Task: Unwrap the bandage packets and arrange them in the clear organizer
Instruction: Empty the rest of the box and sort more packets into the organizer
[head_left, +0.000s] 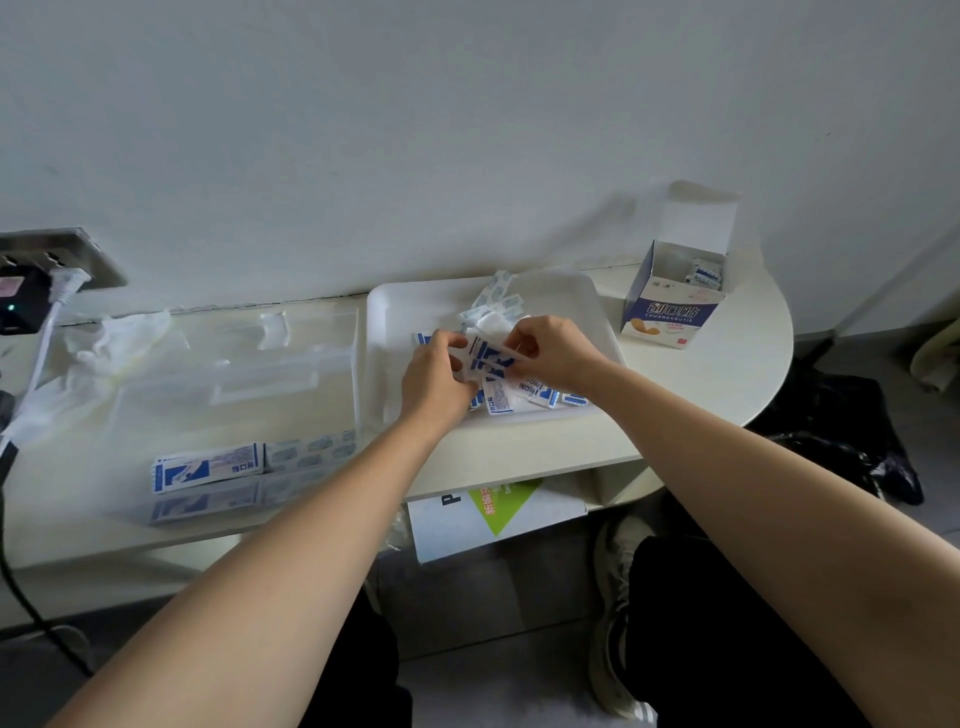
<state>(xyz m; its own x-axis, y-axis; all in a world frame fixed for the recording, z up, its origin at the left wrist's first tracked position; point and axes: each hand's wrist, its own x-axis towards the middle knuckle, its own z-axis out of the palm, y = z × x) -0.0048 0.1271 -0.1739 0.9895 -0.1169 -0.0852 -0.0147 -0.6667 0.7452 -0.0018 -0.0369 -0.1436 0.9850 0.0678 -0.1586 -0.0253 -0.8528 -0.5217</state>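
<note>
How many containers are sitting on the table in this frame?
3: the clear organizer at left, the white tray in the middle, and the open bandage box at right. None appears hidden.

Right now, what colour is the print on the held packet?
Blue on white; the packet shows best in head view.

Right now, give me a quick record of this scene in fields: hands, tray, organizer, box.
left hand: pinches the held packet at its left end
right hand: pinches its right end
held packet: blue and white, above the tray
white tray: holds a pile of packets
clear organizer: left of the tray; a wrapped packet and unwrapped bandages at its near side
box: open-topped, right of the tray
</note>
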